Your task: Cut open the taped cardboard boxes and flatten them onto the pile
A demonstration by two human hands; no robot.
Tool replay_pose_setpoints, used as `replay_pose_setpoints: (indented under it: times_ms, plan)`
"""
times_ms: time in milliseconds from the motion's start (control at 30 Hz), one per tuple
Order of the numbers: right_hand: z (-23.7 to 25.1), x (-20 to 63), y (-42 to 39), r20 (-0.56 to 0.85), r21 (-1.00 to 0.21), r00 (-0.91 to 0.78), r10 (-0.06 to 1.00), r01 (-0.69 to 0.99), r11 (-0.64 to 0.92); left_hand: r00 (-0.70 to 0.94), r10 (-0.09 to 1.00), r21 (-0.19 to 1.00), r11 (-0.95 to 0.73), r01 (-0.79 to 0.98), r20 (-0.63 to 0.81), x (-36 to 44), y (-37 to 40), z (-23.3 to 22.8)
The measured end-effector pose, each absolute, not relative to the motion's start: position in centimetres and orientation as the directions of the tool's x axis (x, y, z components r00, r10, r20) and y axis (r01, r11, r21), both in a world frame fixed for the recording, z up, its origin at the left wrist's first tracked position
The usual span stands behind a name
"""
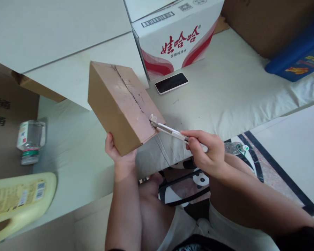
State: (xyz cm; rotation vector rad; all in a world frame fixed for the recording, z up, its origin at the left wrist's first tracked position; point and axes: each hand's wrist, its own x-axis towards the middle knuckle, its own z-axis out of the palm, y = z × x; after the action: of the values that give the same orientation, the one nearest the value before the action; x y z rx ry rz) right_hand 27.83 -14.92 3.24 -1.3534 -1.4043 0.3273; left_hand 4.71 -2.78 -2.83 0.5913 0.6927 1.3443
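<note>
A brown cardboard box (pixel 112 108) is tilted over the pale cloth, its taped seam facing up and towards the right. My left hand (pixel 120 153) is wrapped round the box's lower corner from beneath. In my right hand (pixel 206 148) is a white utility knife (pixel 172 132), gripped with the fingers closed round its handle. The blade tip meets the near end of the seam, where a crumpled bit of clear tape (pixel 153 120) sticks up. Along the seam the tape looks split, and the cardboard there is scuffed.
Behind the box lie a phone (pixel 172 83) and a white and red carton (pixel 178 42). At the left are a clear bottle (pixel 31 139) and a yellow jug (pixel 21 202). A blue container (pixel 298 55) stands at the far right on the cloth-covered surface (pixel 225 94).
</note>
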Motion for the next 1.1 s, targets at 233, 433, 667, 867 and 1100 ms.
replay_pose_setpoints:
  times_ms: [233, 433, 667, 867, 1100]
  plan:
    - [3.1, 27.9, -14.8, 0.502, -0.792, 0.253, 0.827, 0.519, 0.323, -0.029, 0.992, 0.716, 0.071, -0.695, -0.126, 5.1, -2.5, -2.1]
    - [2.8, 28.1, -15.5, 0.490, -0.824, 0.280, 0.826, 0.459, 0.333, 0.005, 0.994, 0.725, 0.087, -0.683, -0.114, 5.2, -2.7, -2.0]
    - [0.6, 31.1, -13.5, 0.500, -0.789, 0.409, 0.763, 0.579, 0.207, 0.040, 0.986, 0.731, 0.149, -0.666, -0.164, 4.6, -2.3, -1.8]
    - [-2.7, 31.9, -12.0, 0.081, -0.530, 0.138, 0.987, 0.845, -0.075, 0.086, 0.971, 0.720, 0.223, -0.658, -0.223, 5.7, -2.5, -1.4]
    - [-1.1, 30.8, -12.4, 0.363, -0.710, 0.045, 0.931, 0.660, 0.245, 0.048, 0.910, 0.739, 0.364, -0.568, -0.411, 4.5, -2.4, -2.8]
